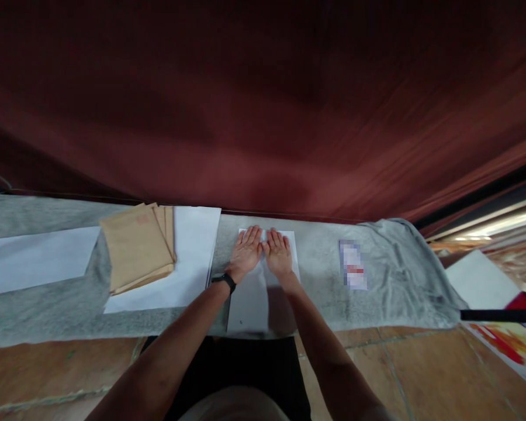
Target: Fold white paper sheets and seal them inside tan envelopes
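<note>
Head view shows my left hand [245, 252] and my right hand [279, 253] lying flat, side by side, on a white sheet of paper [251, 301]. My fingers are straight and close together, palms down, and my thumbs almost touch. I am not pinching anything. The paper lies in the middle of the grey cloth [315, 292], and my hands press on its far part. Toward the cloth's left end, a pile of brown envelopes [135, 248] sits on a bigger white sheet [193, 263]. Toward the right end lies a small card [353, 265].
</note>
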Motion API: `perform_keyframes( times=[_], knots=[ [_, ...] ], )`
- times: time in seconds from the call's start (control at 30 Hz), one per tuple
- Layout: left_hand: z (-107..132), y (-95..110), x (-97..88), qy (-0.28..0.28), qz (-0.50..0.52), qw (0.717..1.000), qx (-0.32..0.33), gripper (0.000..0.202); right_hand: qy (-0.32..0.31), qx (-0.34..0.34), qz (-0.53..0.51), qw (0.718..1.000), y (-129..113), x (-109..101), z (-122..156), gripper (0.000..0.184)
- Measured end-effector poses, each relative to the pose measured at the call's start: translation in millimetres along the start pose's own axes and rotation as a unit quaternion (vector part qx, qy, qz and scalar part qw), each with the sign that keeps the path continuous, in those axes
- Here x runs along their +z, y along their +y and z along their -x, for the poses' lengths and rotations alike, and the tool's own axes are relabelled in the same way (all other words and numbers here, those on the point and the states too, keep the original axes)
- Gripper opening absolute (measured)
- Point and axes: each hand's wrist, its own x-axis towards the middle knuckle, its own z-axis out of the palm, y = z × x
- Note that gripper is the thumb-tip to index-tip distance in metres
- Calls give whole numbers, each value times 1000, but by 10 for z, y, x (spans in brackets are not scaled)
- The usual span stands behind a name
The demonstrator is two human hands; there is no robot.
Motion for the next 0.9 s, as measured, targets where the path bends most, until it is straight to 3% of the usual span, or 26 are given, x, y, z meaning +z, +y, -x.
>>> perform_keyframes(
  times=[0.23, 0.43, 0.57, 0.73, 0.8, 0.9],
  knots=[
    [49, -99, -7, 16, 5, 999, -37, 61, 41, 24, 39, 998, 370, -19, 21, 56],
    [201, -212, -85, 13, 9, 997, -73, 63, 63, 68, 48, 995, 583, -204, 146, 58],
    [579, 1, -105, 42, 3, 995, -87, 63, 65, 110, 44, 991, 360, -302, 432, 58],
    [1228, 495, -22, 32, -2, 999, 35, 60, 13, 1, -9, 1000, -211, -230, 1095, 57],
    [1376, 568, -16, 19, -14, 999, 40, 60, 5, -6, -15, 1000, -308, -206, 1320, 56],
    [1464, 502, -74, 21, -20, 999, 22, 57, 32, -4, 2, 999, -246, -234, 1520, 57]
  ],
)
